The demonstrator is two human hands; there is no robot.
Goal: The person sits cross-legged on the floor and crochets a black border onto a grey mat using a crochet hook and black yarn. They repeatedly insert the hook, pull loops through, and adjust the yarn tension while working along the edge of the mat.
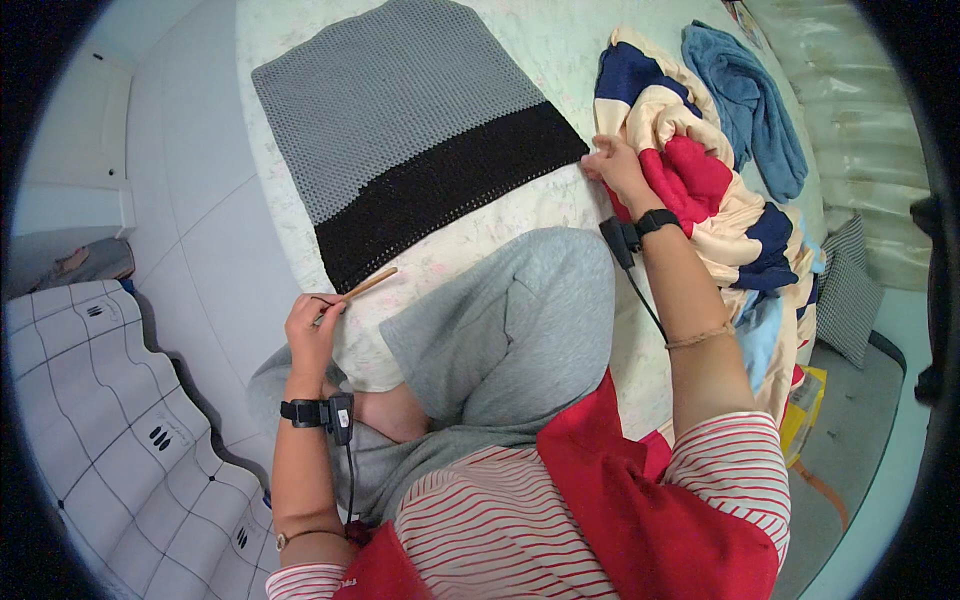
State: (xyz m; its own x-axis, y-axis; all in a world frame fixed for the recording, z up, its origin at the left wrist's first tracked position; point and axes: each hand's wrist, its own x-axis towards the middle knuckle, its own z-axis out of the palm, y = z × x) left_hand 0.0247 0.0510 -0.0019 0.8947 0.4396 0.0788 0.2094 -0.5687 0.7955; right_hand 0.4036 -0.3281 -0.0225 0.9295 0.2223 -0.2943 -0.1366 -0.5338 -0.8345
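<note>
A crocheted piece (400, 120), grey mesh with a wide black band (450, 185) along its near edge, lies spread flat on the bed. My left hand (313, 328) is closed around a thin tan crochet hook (372, 284), just below the band's near left corner. A dark strand shows at those fingers; where it leads is hard to make out. At the band's right corner, my right hand (618, 168) pinches the edge between thumb and fingers. Both wrists wear black straps with small cabled devices.
A rumpled cream, navy and red quilt (690, 180) is heaped close to my right hand, with a blue towel (745, 100) behind it. Beneath lies a pale floral sheet (565, 50). A white checked mat (130, 430) is at lower left; a checked cushion (847, 290) stands at right.
</note>
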